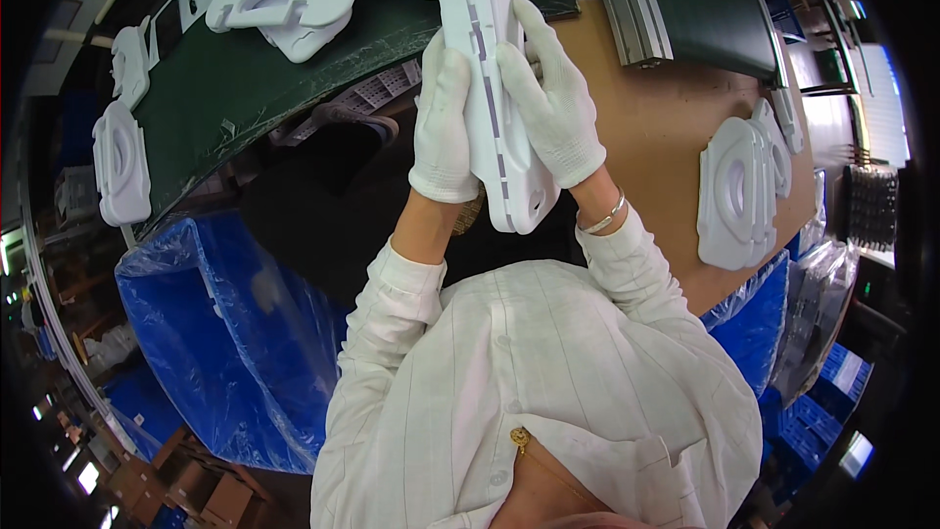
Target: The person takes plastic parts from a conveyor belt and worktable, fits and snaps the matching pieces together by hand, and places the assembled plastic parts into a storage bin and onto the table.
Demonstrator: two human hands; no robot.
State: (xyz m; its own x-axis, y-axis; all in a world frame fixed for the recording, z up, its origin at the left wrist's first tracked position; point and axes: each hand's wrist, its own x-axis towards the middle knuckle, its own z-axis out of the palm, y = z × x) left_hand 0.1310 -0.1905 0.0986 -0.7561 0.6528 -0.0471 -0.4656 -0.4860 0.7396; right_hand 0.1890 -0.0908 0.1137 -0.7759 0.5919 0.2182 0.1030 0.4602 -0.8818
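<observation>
The white moulded part (pixel 499 88) stood on edge between the 2 gloved hands, above the green conveyor belt (pixel 235 78) and the brown table (pixel 656 127). The left hand (pixel 443 122) lay flat against its left face, fingers closed over the edge; the right hand (pixel 553 103) gripped its right face, fingers spread upward. On the belt lay about 5 more white parts (pixel 289 0), 2 of them at the far left. A stack of similar parts (pixel 739 191), perhaps 3, leaned on the table to the right. 2 blue plastic-lined bins (pixel 225 333) stood below.
</observation>
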